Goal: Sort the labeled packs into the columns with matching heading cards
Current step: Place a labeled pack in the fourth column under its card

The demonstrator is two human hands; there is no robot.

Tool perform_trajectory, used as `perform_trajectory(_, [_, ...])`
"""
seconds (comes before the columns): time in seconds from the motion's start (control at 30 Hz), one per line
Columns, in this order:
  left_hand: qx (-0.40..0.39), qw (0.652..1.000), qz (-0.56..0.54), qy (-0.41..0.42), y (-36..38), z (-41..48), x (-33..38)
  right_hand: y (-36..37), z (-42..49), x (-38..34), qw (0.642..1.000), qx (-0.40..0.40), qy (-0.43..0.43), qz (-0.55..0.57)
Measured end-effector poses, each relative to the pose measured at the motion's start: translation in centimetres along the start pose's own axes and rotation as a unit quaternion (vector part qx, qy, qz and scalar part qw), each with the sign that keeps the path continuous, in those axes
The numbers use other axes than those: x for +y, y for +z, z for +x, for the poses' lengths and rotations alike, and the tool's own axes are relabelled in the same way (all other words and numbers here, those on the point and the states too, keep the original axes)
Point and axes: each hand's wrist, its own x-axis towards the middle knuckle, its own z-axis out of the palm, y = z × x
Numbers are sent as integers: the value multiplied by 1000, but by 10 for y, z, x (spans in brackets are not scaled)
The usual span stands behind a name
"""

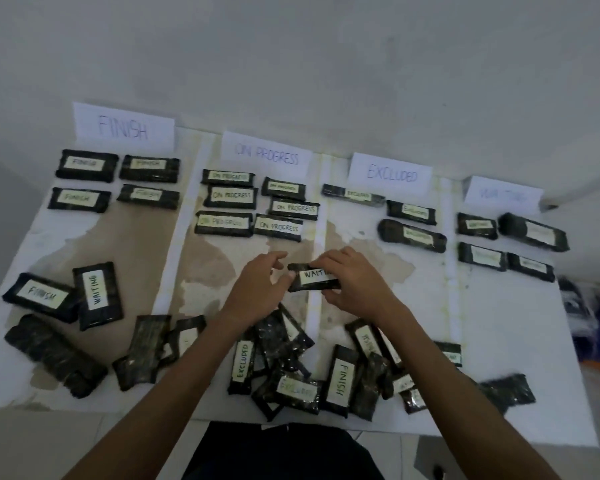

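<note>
1. The right hand (pixel 354 282) is clamped on a WAITING pack (pixel 314 277): fingers curl over its far long edge, the thumb is under its near edge.
2. The left hand (pixel 257 285) is loose, with fingers spread apart. Its thumb tip sits at the pack's left end.
3. The held pack lies level over the middle of the desk (pixel 499 341), above the white strip (pixel 314 317) between the second and third columns.
4. Along the far edge stand four heading cards: FINISH card (pixel 123 128), ON PROGRESS card (pixel 266 154), EXCLUDED card (pixel 390 174), and a rightmost card (pixel 503 195) whose writing is too blurred to read.
5. Below them lie four sorted FINISH packs (pixel 87 164), six ON PROGRESS packs (pixel 231 195), three EXCLUDED packs (pixel 411 212) and four right-column packs (pixel 477 225) with blurred labels.
6. An unsorted heap (pixel 340 379) crowds the near edge beneath the forearms.
7. Toward the left edge, a loose FINISH pack (pixel 42 296) touches an upright-turned WAITING one (pixel 97 294).
</note>
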Motion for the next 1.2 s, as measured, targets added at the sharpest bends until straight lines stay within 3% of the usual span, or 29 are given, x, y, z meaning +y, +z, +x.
perform_trajectory(0.23, [-62,988,92,108,83,17,57,-30,-94,71,995,41,89,-9])
perform_trajectory(0.67, [-155,954,182,180,279,55,106,-8,-239,236,963,49,265,0])
perform_trajectory(0.9, [-124,940,238,210,354,85,109,18,-245,305,961,98,256,40])
perform_trajectory(1.2, [-79,932,270,228,370,104,119,11,-228,341,962,122,243,35])
